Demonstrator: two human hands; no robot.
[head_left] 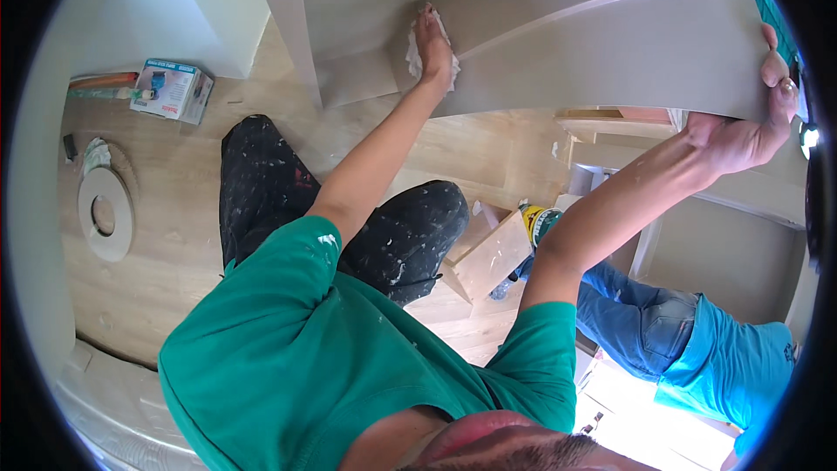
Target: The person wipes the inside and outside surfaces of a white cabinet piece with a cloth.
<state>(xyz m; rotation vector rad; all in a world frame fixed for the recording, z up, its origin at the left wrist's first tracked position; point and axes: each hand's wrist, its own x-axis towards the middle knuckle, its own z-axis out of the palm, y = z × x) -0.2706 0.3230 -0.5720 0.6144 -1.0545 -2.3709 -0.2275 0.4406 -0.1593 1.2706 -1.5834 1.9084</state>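
Observation:
A crumpled white cloth lies under my left hand, pressed against the grey-painted cabinet inside, near the corner where the door meets it. The fingers are together, stretched along the cloth. My right hand is at the far right, wrapped round the outer edge of the grey cabinet door, with fingertips showing past it. That door has a raised frame and spreads between my two hands. A grey upright of the cabinet stands left of my left hand.
Blue-and-white box and brush-like tools lie on the wooden floor at left, near a pale ring-shaped disc. A wooden box and a yellow-green tub are beside my knee. A co-worker in blue is at lower right.

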